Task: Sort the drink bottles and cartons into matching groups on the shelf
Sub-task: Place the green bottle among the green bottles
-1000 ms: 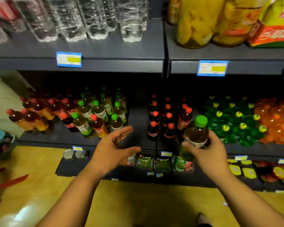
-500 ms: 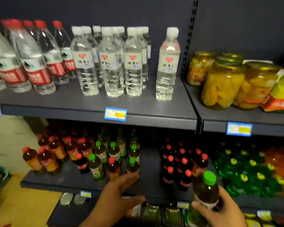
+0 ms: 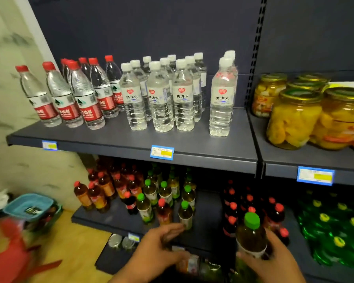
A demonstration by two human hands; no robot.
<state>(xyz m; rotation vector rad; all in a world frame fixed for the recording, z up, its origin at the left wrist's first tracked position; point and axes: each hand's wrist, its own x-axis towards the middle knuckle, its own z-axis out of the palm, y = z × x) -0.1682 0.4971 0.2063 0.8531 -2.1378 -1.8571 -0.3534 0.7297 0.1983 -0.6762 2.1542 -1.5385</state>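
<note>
Off-task items around the shelving

Jars of yellow fruit [image 3: 294, 117] stood at the right shelf's [image 3: 307, 158] front; a teal basket [image 3: 27, 203] sat on the floor [image 3: 74, 248].

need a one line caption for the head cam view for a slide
Right hand holds a green-capped tea bottle before the middle shelf; left hand reaches toward matching bottles.

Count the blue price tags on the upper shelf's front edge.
3 blue price tags: one at the left end, one below the white-capped water bottles, one below the fruit jars. More may lie off-frame.

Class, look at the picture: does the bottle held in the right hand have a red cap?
No, the bottle in the right hand has a green cap.
</note>
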